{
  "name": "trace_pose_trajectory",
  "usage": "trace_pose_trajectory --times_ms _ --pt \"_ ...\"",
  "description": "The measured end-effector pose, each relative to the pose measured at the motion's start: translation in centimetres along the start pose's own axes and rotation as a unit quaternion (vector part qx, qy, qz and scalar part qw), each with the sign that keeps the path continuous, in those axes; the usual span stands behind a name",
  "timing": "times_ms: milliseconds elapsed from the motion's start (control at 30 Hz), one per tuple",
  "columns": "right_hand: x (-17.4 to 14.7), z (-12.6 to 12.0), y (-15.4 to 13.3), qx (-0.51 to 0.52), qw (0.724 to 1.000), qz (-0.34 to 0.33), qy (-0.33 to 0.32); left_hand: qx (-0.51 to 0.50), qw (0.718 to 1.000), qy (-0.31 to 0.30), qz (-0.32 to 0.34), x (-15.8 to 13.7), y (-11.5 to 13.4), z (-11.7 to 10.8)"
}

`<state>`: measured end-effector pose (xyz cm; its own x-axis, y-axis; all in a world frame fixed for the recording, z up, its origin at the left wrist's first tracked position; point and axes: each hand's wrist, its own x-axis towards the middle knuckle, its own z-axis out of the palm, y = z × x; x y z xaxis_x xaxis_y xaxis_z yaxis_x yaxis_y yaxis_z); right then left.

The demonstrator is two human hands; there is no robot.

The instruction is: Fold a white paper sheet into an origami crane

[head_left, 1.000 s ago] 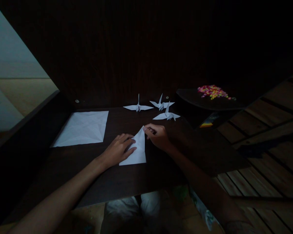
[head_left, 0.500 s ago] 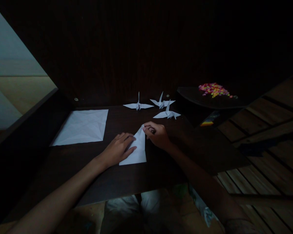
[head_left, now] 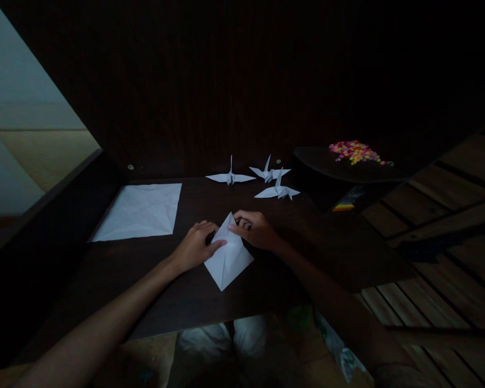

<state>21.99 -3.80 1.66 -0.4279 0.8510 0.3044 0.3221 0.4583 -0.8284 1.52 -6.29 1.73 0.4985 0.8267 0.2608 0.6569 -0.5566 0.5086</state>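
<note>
Between my hands is a folded sheet of white paper [head_left: 231, 260], kite-shaped, one point toward me and the narrow one away. My left hand [head_left: 194, 243] grips its left edge, thumb on top and fingers at the side and behind. On the upper right edge, near the far tip, my right hand [head_left: 255, 229] pinches the paper between thumb and curled fingers. Beyond the hands stand three white paper cranes: one on the left [head_left: 230, 178], one at the back right [head_left: 269, 173] and one in front of that [head_left: 278, 191].
A creased white sheet [head_left: 141, 210] lies flat at the left of the dark table [head_left: 178, 307]. On a low curved shelf [head_left: 315, 159] at the right sits a heap of small colourful pieces [head_left: 358, 152]. A raised side board [head_left: 56, 199] borders the left.
The folded paper has turned from an upright wedge to a kite shape with a point toward me. My left hand has gone from lying flat on it to gripping its edge.
</note>
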Motion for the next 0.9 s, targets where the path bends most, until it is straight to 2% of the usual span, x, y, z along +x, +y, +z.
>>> trace_pose_trajectory --times_ms 167,300,400,567,700,900 --pt "0.0 -0.4 0.2 -0.106 0.99 -0.059 -0.078 -0.018 0.999 0.034 0.013 0.0 -0.3 0.2" --pt "0.2 -0.7 0.3 -0.136 0.981 -0.065 -0.12 -0.034 0.998 0.039 0.019 0.0 -0.2 0.1" --pt "0.2 -0.7 0.5 -0.141 0.983 -0.047 -0.108 -0.037 0.998 0.043 0.034 0.1 -0.2 0.0" --pt "0.3 -0.5 0.5 -0.126 0.989 -0.022 -0.072 -0.057 0.993 0.098 0.018 0.0 -0.4 -0.1" --pt "0.3 -0.5 0.0 -0.07 0.996 0.024 -0.057 -0.084 0.984 0.152 -0.032 -0.1 -0.5 -0.3" --pt "0.4 0.3 0.3 0.129 0.988 0.089 -0.012 -0.134 0.973 0.172 -0.074 0.0 -0.5 0.1"
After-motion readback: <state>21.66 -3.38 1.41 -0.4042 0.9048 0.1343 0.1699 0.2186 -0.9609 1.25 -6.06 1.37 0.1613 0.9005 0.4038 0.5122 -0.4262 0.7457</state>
